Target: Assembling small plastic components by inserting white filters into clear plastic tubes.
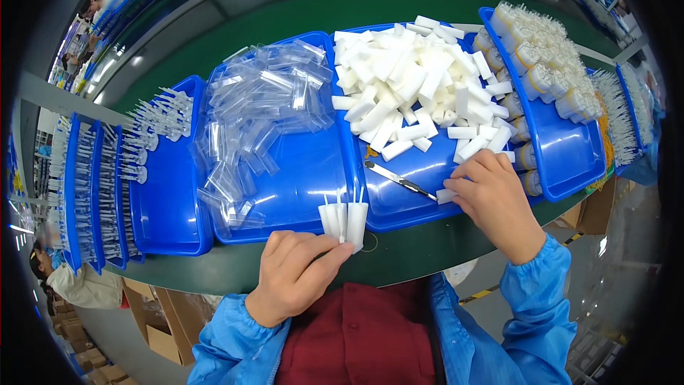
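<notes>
My left hand (pixel 298 272) is closed at the near edge of the trays. Between its thumb and fingers it pinches several white foam pieces (pixel 358 225), held upright, with thin white stems poking out of their tops. My right hand (pixel 497 201) reaches into the right blue tray (pixel 385 219) and has its fingertips closed on one small white foam block (pixel 446 196). Just left of that block lies a utility knife (pixel 399 180) with a black-and-silver body, slanting across the tray floor. Behind it rises a big heap of white foam blocks (pixel 420 78).
A blue tray (pixel 299 203) to the left holds clear plastic sleeves (pixel 263 100). Further left, another tray (pixel 165 207) carries white stemmed parts (pixel 160 117), beside stacked trays (pixel 84 192). At right, a tilted tray (pixel 563 150) bears bundled white-and-yellow parts (pixel 545 57). A cardboard box (pixel 167 324) stands below.
</notes>
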`<move>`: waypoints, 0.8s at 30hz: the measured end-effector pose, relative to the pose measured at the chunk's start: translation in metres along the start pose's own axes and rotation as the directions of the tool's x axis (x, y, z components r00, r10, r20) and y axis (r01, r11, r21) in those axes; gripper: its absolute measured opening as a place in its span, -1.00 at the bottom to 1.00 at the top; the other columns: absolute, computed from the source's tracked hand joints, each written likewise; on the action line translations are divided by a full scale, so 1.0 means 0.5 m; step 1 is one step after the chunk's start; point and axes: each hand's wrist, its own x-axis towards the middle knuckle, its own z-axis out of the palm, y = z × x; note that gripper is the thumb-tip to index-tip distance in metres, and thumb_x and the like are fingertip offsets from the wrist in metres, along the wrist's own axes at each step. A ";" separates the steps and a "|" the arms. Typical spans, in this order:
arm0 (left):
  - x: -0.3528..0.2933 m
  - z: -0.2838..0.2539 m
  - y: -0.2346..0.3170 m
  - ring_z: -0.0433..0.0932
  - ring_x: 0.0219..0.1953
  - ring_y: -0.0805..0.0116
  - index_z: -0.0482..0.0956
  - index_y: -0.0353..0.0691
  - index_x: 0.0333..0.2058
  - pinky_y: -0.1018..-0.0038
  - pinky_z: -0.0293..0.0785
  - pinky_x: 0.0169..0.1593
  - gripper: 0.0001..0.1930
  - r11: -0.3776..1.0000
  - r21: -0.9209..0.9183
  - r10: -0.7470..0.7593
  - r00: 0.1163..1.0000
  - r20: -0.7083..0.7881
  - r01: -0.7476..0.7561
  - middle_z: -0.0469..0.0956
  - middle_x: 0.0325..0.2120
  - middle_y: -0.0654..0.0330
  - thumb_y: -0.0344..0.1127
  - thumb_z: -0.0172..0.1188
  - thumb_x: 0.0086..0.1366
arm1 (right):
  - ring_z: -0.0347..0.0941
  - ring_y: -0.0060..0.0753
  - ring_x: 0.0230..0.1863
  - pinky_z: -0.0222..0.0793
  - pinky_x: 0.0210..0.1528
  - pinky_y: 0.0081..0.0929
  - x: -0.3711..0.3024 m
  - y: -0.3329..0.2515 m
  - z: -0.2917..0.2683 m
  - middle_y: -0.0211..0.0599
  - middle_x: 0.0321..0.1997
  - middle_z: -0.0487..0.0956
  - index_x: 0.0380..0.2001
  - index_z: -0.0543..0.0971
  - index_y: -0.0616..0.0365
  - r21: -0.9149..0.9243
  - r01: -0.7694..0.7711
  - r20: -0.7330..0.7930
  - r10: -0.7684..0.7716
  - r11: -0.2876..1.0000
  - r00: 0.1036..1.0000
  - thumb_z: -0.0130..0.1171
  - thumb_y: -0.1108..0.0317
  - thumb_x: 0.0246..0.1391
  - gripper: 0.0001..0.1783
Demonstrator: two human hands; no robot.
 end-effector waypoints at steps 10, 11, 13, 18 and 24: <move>0.011 0.002 0.006 0.52 -0.32 0.32 0.69 -0.14 -0.16 0.39 0.30 -0.28 -0.58 1.000 0.019 0.021 0.998 0.066 -0.022 0.58 -0.29 0.30 -0.52 0.39 -0.11 | 0.53 -0.35 -0.37 0.47 -0.22 -0.39 0.036 -0.033 0.015 -0.26 -0.39 0.57 -0.19 0.53 0.19 0.533 -0.218 -0.013 0.266 0.817 0.964 0.30 0.55 -0.05 -0.70; 0.013 0.003 0.007 0.52 -0.32 0.32 0.69 -0.14 -0.16 0.39 0.31 -0.28 -0.58 0.999 0.019 0.026 0.997 0.067 -0.028 0.58 -0.29 0.30 -0.51 0.38 -0.11 | 0.55 -0.38 -0.39 0.48 -0.26 -0.43 0.039 -0.060 0.011 -0.26 -0.39 0.58 -0.16 0.52 0.19 0.722 -0.252 0.029 0.336 0.644 0.941 0.31 0.55 -0.02 -0.69; 0.021 0.007 0.012 0.52 -0.32 0.32 0.69 -0.15 -0.17 0.39 0.31 -0.28 -0.59 0.999 0.009 0.038 0.996 0.083 -0.039 0.58 -0.29 0.28 -0.50 0.37 -0.11 | 0.55 -0.49 -0.42 0.49 -0.32 -0.52 0.036 -0.111 0.021 -0.30 -0.34 0.60 -0.04 0.54 0.18 0.861 -0.107 -0.032 0.264 0.498 0.964 0.30 0.53 0.06 -0.65; 0.017 0.002 0.006 0.53 -0.26 0.33 0.64 -0.23 -0.13 0.42 0.36 -0.24 -0.64 0.996 0.056 0.069 0.992 0.106 -0.075 0.56 -0.21 0.22 -0.37 0.22 0.04 | 0.58 -0.27 -0.38 0.54 -0.30 -0.46 0.046 -0.177 0.014 -0.22 -0.29 0.61 0.06 0.56 0.06 0.810 -0.025 -0.024 0.075 0.586 0.997 0.29 0.53 0.03 -0.53; 0.017 -0.001 0.008 0.51 -0.35 0.34 0.69 -0.15 -0.17 0.40 0.33 -0.30 -0.67 0.996 0.039 0.073 0.990 0.119 -0.078 0.58 -0.26 0.25 -0.38 0.27 0.02 | 0.63 -0.27 -0.35 0.55 -0.25 -0.46 0.046 -0.167 0.005 -0.22 -0.22 0.65 0.08 0.53 0.07 0.791 -0.073 -0.026 0.153 0.608 0.988 0.19 0.59 0.10 -0.56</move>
